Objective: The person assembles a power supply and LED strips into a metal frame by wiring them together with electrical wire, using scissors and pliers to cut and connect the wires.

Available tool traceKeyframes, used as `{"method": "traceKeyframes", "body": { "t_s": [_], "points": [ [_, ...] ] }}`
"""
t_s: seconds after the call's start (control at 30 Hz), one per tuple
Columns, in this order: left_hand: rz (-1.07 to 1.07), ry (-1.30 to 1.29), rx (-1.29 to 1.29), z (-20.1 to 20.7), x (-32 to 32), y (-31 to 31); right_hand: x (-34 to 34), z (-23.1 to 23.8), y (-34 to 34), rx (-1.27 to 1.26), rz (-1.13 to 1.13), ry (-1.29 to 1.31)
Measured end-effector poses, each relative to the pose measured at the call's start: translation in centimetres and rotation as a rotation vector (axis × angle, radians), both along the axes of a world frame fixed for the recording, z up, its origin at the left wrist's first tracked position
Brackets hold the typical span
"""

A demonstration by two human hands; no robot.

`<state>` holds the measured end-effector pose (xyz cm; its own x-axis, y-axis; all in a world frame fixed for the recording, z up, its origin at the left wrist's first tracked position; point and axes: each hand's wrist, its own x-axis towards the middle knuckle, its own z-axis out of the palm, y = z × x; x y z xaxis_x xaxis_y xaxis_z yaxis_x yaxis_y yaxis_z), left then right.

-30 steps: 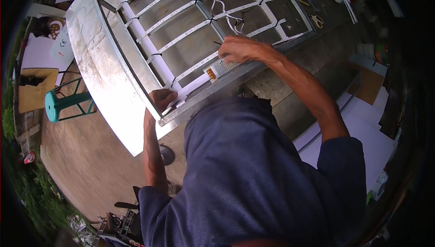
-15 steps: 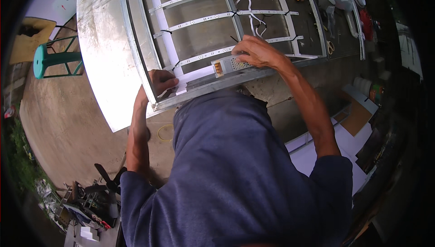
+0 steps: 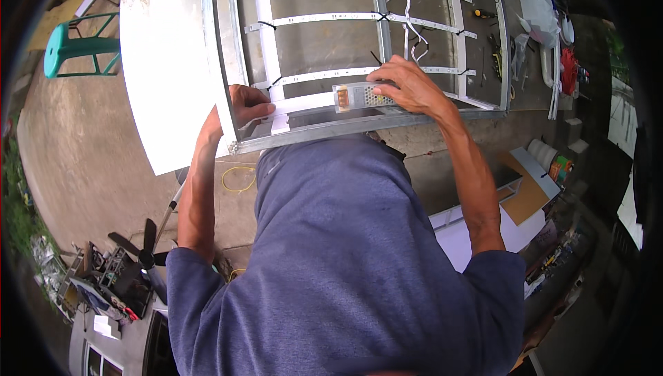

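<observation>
A perforated metal power supply (image 3: 359, 97) with a terminal block at its left end lies along the near side of a metal frame (image 3: 331, 131). My right hand (image 3: 411, 87) grips its right end, thumb in front and fingers over the top. At the frame's near left corner my left hand (image 3: 247, 104) is curled, its thumb tip touching a white strip (image 3: 304, 104). Whatever sits inside those curled fingers is hidden. LED strips (image 3: 314, 75) run across the frame, tied with black cable ties. White wires (image 3: 407, 13) hang down toward my right hand.
A white sheet (image 3: 155, 72) lies left of the frame, with a green stool (image 3: 79, 46) beyond it. To the right are a screwdriver (image 3: 485, 13), a plastic bag (image 3: 537, 13) and red cord (image 3: 569, 72). A black fan (image 3: 145, 255) stands at lower left.
The whole view has shifted, so the frame sits lower and farther right in it. Both hands stay by the same parts of the frame, the right still gripping the power supply.
</observation>
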<state>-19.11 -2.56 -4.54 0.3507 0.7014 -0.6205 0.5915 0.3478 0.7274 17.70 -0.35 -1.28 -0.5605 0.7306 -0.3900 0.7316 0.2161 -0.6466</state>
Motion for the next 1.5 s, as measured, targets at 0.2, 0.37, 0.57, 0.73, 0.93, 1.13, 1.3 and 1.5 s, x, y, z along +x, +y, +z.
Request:
{"method": "traceKeyframes", "body": {
  "t_s": [0.2,0.37,0.57,0.73,0.93,1.13,1.3,1.5],
  "points": [
    [-0.007,-0.007,0.020,0.7,0.1,0.2,0.5,-0.9,-0.2,0.022,-0.037,0.050],
    [-0.014,0.001,0.025,0.2,0.1,0.2,0.3,-0.6,0.0,-0.011,-0.039,0.040],
    [0.015,-0.062,0.003,-0.5,-0.2,-0.1,0.2,-0.2,0.2,-0.005,0.002,0.017],
    [-0.002,-0.043,0.036,-0.5,-0.2,-0.1,0.5,-0.9,0.0,0.019,0.009,0.033],
    [-0.002,-0.027,0.046,-0.6,-0.2,-0.1,0.3,-0.5,0.1,0.013,0.011,0.012],
    [-0.022,-0.007,0.053,-0.7,-0.2,-0.1,0.3,-0.4,0.1,0.019,0.016,-0.004],
    [0.001,0.003,0.052,-0.3,0.0,-0.2,0.2,-0.3,0.1,0.030,0.028,-0.041],
    [-0.004,0.023,0.031,0.0,0.0,-0.1,0.1,-0.1,0.1,0.003,-0.006,-0.043]
  ]
}}
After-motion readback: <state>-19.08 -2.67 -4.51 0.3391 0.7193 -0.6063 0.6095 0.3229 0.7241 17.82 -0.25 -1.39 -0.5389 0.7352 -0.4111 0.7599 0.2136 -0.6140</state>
